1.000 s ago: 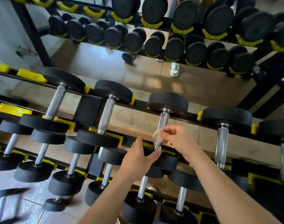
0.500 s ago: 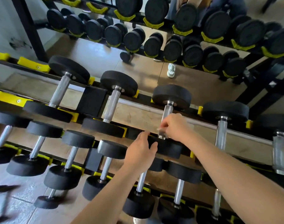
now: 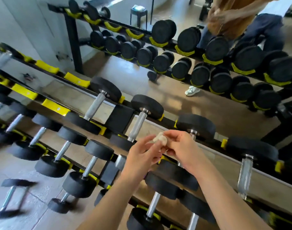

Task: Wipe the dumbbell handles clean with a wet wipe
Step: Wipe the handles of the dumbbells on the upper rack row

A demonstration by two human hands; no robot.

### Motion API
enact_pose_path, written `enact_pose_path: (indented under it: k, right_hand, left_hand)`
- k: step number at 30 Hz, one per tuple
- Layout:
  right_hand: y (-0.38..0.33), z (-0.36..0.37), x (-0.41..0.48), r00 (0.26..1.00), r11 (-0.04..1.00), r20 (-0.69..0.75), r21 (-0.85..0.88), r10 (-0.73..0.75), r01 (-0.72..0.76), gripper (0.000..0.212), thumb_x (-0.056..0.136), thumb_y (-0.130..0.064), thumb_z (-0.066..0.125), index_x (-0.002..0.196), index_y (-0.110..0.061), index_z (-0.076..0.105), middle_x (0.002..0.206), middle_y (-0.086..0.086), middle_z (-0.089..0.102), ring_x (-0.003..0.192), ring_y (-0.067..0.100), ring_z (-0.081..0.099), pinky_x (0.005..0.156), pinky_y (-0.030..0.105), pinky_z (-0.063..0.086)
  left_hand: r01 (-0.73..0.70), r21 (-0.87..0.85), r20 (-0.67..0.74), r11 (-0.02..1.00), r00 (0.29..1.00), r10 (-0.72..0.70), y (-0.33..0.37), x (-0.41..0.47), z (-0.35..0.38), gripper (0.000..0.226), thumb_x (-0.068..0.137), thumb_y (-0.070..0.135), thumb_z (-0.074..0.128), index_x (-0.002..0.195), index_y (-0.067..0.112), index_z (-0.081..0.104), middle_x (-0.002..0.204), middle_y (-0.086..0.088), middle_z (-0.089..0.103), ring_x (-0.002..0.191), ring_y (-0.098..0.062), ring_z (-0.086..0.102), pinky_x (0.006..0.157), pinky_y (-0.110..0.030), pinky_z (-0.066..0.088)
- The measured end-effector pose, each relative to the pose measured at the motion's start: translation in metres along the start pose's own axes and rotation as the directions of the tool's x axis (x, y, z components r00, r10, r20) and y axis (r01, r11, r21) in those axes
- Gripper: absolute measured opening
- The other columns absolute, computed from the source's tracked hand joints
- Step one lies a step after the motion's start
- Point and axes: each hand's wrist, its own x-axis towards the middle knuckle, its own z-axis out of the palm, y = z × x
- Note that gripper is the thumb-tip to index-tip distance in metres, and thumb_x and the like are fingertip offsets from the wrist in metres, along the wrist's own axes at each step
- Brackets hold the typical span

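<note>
A crumpled white wet wipe (image 3: 160,138) sits between my two hands, held above the rack. My right hand (image 3: 181,148) pinches it from the right and my left hand (image 3: 142,155) holds its left side with the fingertips. Just behind the hands is a dumbbell with black ends and a steel handle (image 3: 194,134), mostly hidden by my right hand. To its left another dumbbell handle (image 3: 137,125) lies bare on the top tier. Neither hand touches a dumbbell.
The black rack with yellow cradles (image 3: 55,107) holds several dumbbells on tiers below my arms. One dumbbell (image 3: 9,198) lies on the floor at the lower left. A mirror behind shows the rack and a person (image 3: 238,22).
My right hand has come off the dumbbell handle with the wipe. My left hand has lifted off the black end and now meets the wipe. The view has shifted upward.
</note>
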Motion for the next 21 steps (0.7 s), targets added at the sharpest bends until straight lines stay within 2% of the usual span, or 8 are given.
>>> enact_pose_path:
  k: [2,4,6,8,12,14,17,21]
  right_hand:
    - [-0.019,0.021,-0.004,0.998,0.999,0.042,-0.002,-0.054,0.054,0.018,0.094,-0.015,0.060,0.089,-0.027,0.073,0.081,0.002,0.073,0.072,0.018,0.067,0.068,0.035,0.055]
    - [-0.039,0.044,-0.006,0.993,0.996,0.083,0.039,-0.088,0.085,0.012,0.091,-0.024,0.062,0.099,-0.020,0.070,0.085,0.007,0.073,0.076,0.024,0.069,0.070,0.039,0.057]
    - [-0.057,0.071,-0.008,0.985,0.994,0.146,0.085,-0.086,0.075,0.020,0.090,-0.026,0.061,0.102,-0.012,0.068,0.086,0.011,0.073,0.074,0.022,0.069,0.063,0.031,0.057]
    - [-0.069,0.102,-0.009,0.969,0.993,0.236,0.111,-0.070,0.045,0.021,0.088,-0.024,0.062,0.100,-0.008,0.068,0.085,0.017,0.071,0.068,0.021,0.065,0.058,0.024,0.054]
    - [-0.079,0.173,-0.010,0.934,0.989,0.357,0.145,-0.027,-0.027,0.014,0.092,-0.020,0.061,0.092,-0.014,0.073,0.092,0.021,0.069,0.079,0.026,0.060,0.072,0.038,0.047]
    - [-0.086,0.213,-0.016,0.918,0.968,0.397,0.222,0.015,-0.112,0.016,0.094,-0.015,0.056,0.092,-0.010,0.071,0.089,0.018,0.068,0.077,0.024,0.058,0.064,0.032,0.044]
    - [-0.097,0.289,-0.033,0.879,0.914,0.474,0.338,0.041,-0.225,0.014,0.088,-0.012,0.059,0.083,-0.009,0.072,0.078,0.011,0.066,0.061,0.014,0.055,0.047,0.019,0.038]
    - [-0.102,0.384,-0.056,0.855,0.885,0.517,0.377,0.045,-0.274,0.013,0.074,-0.018,0.066,0.079,-0.009,0.074,0.067,0.009,0.059,0.050,0.009,0.049,0.042,0.017,0.039]
  left_hand:
    - [-0.078,-0.044,-0.051,0.996,0.996,0.076,0.020,-0.015,-0.018,0.035,0.081,0.037,0.068,0.113,0.026,0.065,0.096,-0.002,0.073,0.089,-0.019,0.070,0.086,-0.037,0.057]
    - [-0.154,-0.081,-0.086,0.985,0.985,0.147,0.033,-0.031,-0.037,0.038,0.078,0.029,0.072,0.115,0.022,0.064,0.098,-0.006,0.073,0.091,-0.024,0.070,0.084,-0.037,0.056]
    - [-0.256,-0.088,-0.179,0.963,0.955,0.237,0.043,-0.047,-0.058,0.035,0.078,0.017,0.072,0.111,0.013,0.064,0.093,-0.008,0.073,0.085,-0.023,0.071,0.075,-0.029,0.057]
    - [-0.308,-0.046,-0.336,0.950,0.901,0.276,0.050,-0.063,-0.081,0.022,0.081,0.017,0.070,0.102,0.009,0.067,0.085,-0.008,0.073,0.077,-0.020,0.072,0.069,-0.024,0.055]
    - [-0.330,-0.120,-0.556,0.936,0.804,0.212,0.056,-0.095,-0.137,0.011,0.087,0.014,0.064,0.090,0.007,0.072,0.074,-0.007,0.072,0.065,-0.014,0.067,0.061,-0.019,0.052]
    - [-0.339,-0.142,-0.614,0.930,0.767,0.186,0.055,-0.112,-0.172,0.014,0.088,0.008,0.062,0.085,0.012,0.075,0.073,-0.008,0.071,0.064,-0.014,0.063,0.061,-0.021,0.051]
    - [-0.363,-0.145,-0.694,0.921,0.700,0.167,0.049,-0.145,-0.234,0.021,0.090,0.003,0.058,0.088,0.013,0.077,0.077,-0.013,0.070,0.064,-0.019,0.056,0.061,-0.025,0.049]
    - [-0.299,-0.056,-0.707,0.953,0.685,0.174,0.042,-0.202,-0.314,0.015,0.089,0.004,0.062,0.087,0.010,0.075,0.061,0.004,0.063,0.055,-0.006,0.051,0.055,-0.017,0.044]
